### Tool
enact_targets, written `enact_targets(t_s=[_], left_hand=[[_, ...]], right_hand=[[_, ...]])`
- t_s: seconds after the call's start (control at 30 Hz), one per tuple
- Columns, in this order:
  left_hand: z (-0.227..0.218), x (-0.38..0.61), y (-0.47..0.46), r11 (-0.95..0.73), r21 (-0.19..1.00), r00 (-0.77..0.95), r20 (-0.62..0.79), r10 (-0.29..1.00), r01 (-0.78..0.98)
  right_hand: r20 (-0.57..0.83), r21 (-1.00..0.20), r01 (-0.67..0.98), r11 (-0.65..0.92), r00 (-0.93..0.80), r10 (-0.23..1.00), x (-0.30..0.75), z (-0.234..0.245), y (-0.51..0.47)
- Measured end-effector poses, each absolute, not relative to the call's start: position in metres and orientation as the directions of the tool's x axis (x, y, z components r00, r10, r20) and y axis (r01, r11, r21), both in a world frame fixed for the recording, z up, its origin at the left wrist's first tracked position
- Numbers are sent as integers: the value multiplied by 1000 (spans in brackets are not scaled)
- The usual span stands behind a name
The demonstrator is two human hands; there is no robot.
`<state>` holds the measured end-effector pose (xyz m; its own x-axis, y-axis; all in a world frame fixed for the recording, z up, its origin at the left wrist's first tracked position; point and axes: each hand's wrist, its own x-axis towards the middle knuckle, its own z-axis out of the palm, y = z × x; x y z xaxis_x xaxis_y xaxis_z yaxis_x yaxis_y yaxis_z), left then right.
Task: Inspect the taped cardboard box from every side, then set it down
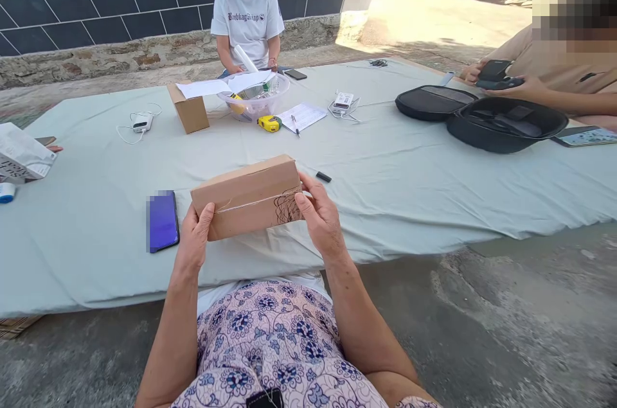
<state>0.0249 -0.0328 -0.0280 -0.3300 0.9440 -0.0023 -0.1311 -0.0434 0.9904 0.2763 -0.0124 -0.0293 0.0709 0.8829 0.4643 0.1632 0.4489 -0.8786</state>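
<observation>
A brown cardboard box (248,199) is held between my two hands above the near edge of the cloth-covered table (380,202). Its near side carries black scribbled lines at the right end and a pale strip along its length. My left hand (195,234) grips the left end, thumb on the near side. At the right end my right hand (321,215) holds on, thumb in front and fingers behind, partly hidden. A phone with a purple screen (164,221) lies left of my left hand. Beyond my right hand rests a small black cap-like piece (323,177).
Farther back stand a second cardboard box (193,114) and a plastic basin (253,103) with mixed items. A yellow tape measure (268,123), paper with a pen (303,119) and power banks (342,103) lie nearby. An open black case (506,125) sits right. Two people sit across.
</observation>
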Motion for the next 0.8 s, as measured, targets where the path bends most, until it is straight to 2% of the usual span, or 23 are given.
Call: enact_targets(t_s=[0.2,0.33,0.47,0.8], left_hand=[[-28,29,-35,-59,996,-303,36,952,-66],[-29,39,-37,-68,997,-291,71,954,18],[-28,50,-39,-14,991,-321,57,945,135],[-22,58,-40,115,936,-462,56,885,334]], right_hand=[[417,-904,162,395,144,897,271,-32,-12],[411,-883,358,304,275,869,261,-35,-12],[447,-820,520,240,319,836,250,-39,-13],[419,-800,570,186,309,854,236,-42,-14]])
